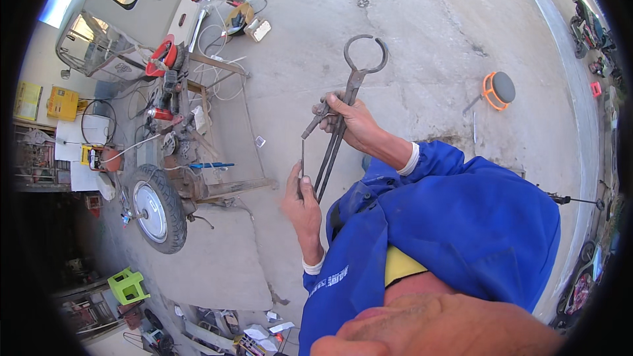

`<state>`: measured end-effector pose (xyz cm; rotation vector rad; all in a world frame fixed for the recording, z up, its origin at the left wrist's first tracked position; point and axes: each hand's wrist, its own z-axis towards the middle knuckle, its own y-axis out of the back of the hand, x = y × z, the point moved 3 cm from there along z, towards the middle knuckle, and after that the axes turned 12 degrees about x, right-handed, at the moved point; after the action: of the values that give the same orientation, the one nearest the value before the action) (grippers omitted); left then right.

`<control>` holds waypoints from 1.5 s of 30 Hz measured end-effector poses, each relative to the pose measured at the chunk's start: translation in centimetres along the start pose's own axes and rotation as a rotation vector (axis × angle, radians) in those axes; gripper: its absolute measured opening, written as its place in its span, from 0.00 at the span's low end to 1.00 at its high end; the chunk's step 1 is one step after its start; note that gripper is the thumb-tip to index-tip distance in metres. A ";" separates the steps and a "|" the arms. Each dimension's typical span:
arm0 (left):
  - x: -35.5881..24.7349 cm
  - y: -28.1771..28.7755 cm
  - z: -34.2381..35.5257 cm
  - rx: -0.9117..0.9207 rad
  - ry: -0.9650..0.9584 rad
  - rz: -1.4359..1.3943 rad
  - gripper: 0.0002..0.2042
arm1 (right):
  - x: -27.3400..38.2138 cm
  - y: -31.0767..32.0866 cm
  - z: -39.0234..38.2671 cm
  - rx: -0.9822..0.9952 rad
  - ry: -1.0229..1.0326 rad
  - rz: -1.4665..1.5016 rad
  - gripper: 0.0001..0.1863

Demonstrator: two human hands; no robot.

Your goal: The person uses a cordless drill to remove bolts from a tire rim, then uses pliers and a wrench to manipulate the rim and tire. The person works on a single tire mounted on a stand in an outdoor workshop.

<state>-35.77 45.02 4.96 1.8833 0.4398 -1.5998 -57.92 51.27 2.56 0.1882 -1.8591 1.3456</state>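
My right hand (356,123) is closed around a pair of dark metal tongs (357,79) whose curved jaws form a nearly full ring, with a small gap, pointing away to the top. Two long handles (333,151) run down from its grip toward my left hand. A short dark tool with a cylindrical end (310,130) also sticks out of the right hand's fingers. From that end a thin straight rod (303,157) reaches down to my left hand (303,204), which pinches it between thumb and fingers. The rod's lower part is hidden by the fingers.
A wheel with a black tyre (173,214) is on a metal frame (231,188) to the left, beside a vehicle cab (125,0). An orange stool with a dark seat (503,87) stands right. A green stool (128,285) is lower left. White cables (227,86) trail on the concrete.
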 end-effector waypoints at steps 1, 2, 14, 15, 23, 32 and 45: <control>0.0 -0.5 1.0 -0.010 0.015 -0.006 0.18 | 0.5 0.3 1.2 0.008 -0.008 0.004 0.16; -0.3 -0.8 2.1 -0.020 0.020 -0.028 0.18 | 1.2 0.5 2.6 0.027 -0.017 -0.005 0.15; -2.9 -4.9 13.0 -0.078 0.140 0.058 0.18 | 7.7 4.8 13.7 0.081 -0.158 -0.066 0.15; -2.8 -4.9 13.6 -0.089 0.146 0.079 0.18 | 7.8 5.0 14.5 0.089 -0.173 -0.067 0.15; -3.3 -5.6 17.2 -0.202 0.206 0.070 0.18 | 7.1 6.6 20.2 0.151 -0.271 -0.084 0.16; -1.9 -2.0 23.2 -0.153 0.235 0.138 0.20 | 5.8 5.1 26.7 0.155 -0.361 -0.094 0.16; -3.7 7.0 40.1 -0.115 -0.098 0.404 0.25 | 6.4 -2.8 41.4 0.407 -0.249 -0.514 0.16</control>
<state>-62.71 14.42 7.27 1.6707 0.0960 -1.3571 -82.21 17.05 4.89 1.0114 -1.5525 1.3504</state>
